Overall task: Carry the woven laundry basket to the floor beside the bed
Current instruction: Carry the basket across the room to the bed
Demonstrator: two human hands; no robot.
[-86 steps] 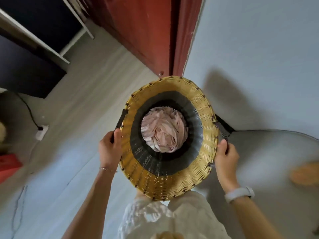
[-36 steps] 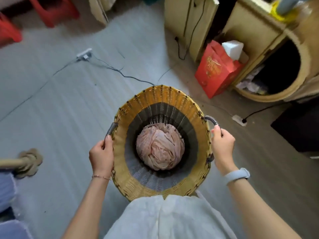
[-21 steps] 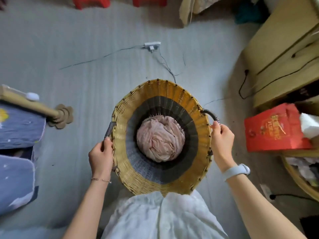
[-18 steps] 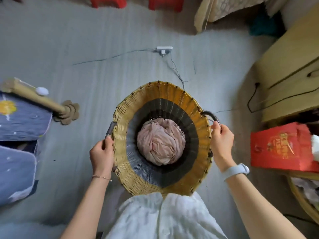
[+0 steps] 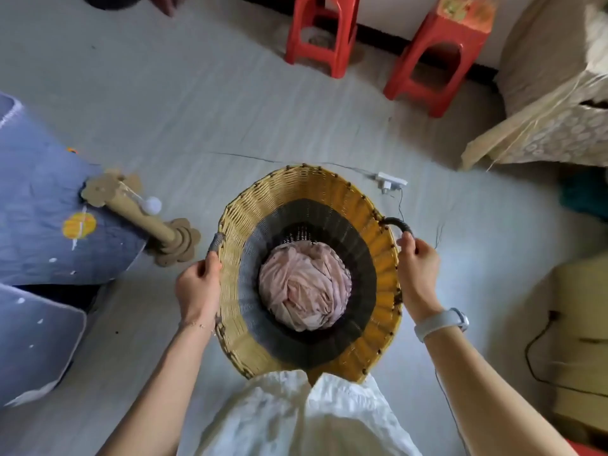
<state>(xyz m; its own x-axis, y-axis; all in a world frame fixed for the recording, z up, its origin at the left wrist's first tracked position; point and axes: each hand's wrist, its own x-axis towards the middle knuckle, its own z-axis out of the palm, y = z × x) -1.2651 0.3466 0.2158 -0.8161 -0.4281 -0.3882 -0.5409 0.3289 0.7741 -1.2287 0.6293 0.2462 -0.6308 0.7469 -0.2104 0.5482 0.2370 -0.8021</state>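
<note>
Here, the round yellow-and-grey woven laundry basket (image 5: 309, 274) is held above the pale floor (image 5: 204, 103), beside the blue-quilted bed (image 5: 36, 212); its dark handles are clasped by the left hand (image 5: 197, 287) and right hand (image 5: 418, 268), arms outstretched.

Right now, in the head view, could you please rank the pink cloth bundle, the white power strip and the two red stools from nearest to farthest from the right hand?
1. Pink cloth bundle: inside the basket, left of the right hand.
2. White power strip: on the floor beyond the hand.
3. Red stools: farthest, by the wall.
</note>
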